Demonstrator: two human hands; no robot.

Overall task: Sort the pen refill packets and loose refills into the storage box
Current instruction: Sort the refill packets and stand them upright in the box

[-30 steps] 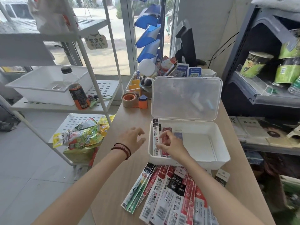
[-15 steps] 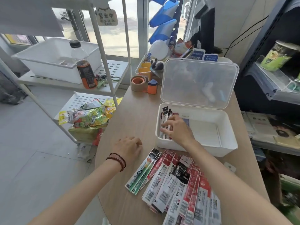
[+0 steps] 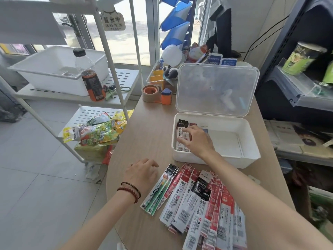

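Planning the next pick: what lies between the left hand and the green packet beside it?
Only a narrow strip of bare table separates the left hand from the green packet, as the head view shows.

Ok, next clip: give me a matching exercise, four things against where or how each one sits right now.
Things:
1 box lid
2 green packet
3 tape roll
4 bottle

Places or states:
A on the white rack shelf
B standing open
C on the table by the left hand
D at the table's far end

Pairs: 1-B, 2-C, 3-D, 4-A.
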